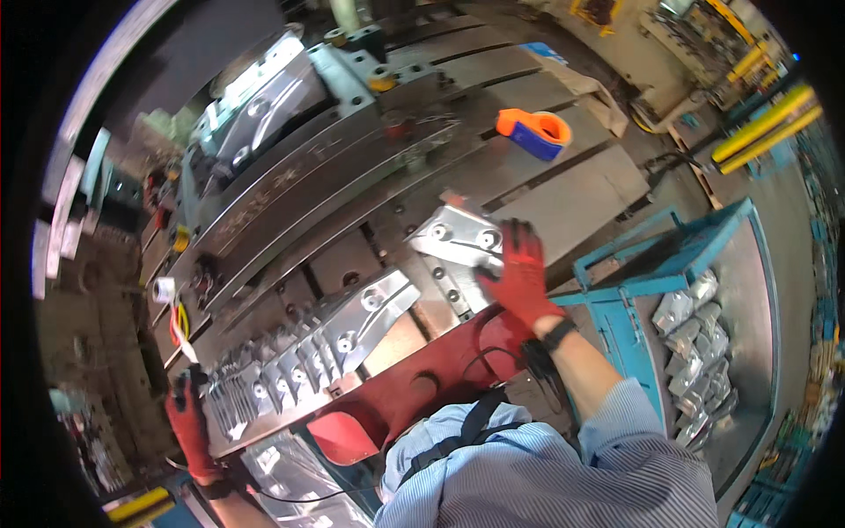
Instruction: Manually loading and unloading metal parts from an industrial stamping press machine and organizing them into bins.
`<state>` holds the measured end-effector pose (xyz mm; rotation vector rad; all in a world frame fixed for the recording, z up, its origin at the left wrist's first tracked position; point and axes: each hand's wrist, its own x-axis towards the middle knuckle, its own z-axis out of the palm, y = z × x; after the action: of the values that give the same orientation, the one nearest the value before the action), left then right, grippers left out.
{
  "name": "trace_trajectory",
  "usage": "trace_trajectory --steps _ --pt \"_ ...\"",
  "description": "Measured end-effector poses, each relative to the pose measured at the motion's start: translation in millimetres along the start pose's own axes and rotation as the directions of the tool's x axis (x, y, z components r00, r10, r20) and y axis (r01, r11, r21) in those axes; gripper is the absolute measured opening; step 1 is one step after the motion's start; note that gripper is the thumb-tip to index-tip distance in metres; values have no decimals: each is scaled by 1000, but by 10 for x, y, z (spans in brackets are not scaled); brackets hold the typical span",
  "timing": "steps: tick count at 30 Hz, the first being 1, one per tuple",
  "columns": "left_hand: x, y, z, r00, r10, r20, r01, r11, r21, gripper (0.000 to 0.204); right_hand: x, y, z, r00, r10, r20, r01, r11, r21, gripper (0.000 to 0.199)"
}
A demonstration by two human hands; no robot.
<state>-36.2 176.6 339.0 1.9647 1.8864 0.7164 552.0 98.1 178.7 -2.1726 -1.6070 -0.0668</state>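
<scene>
A row of panels (299, 376) already stands lined up, how many remain I can't tell, with a loose panel (462, 251) past its right end under the right hand (521, 283), grip spread, and by the row's left end the left hand (188, 422), grip unclear.

From far off, I am finding no words or numbers I can read. Pale marks (260, 204), maybe writing, are running in slanted row along side of long dark metal bar (352, 176). I am seeing them too blurry to make out letters. Blue patch (543, 52) near far table edge is showing too small for me to tell any print.
</scene>
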Motion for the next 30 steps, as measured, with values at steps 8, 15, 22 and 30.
trace_trajectory --steps 8,15,22,30 --pt "1620 1050 325 965 250 84 -236 960 -150 34 434 -101 111 966 74 247 -67 997 -37 120" --pt "2791 1384 1047 956 293 20 -279 885 372 31 383 14 94 992 -1 127 -14 993 120 105" --pt "2939 1918 1345 983 61 -175 -1 946 325 65 299 -69 108 994 22 105 -28 998 58 116" --pt "3068 1681 1197 956 267 -121 -231 941 248 37 377 -146 89 990 -13 143 -1 996 92 114"
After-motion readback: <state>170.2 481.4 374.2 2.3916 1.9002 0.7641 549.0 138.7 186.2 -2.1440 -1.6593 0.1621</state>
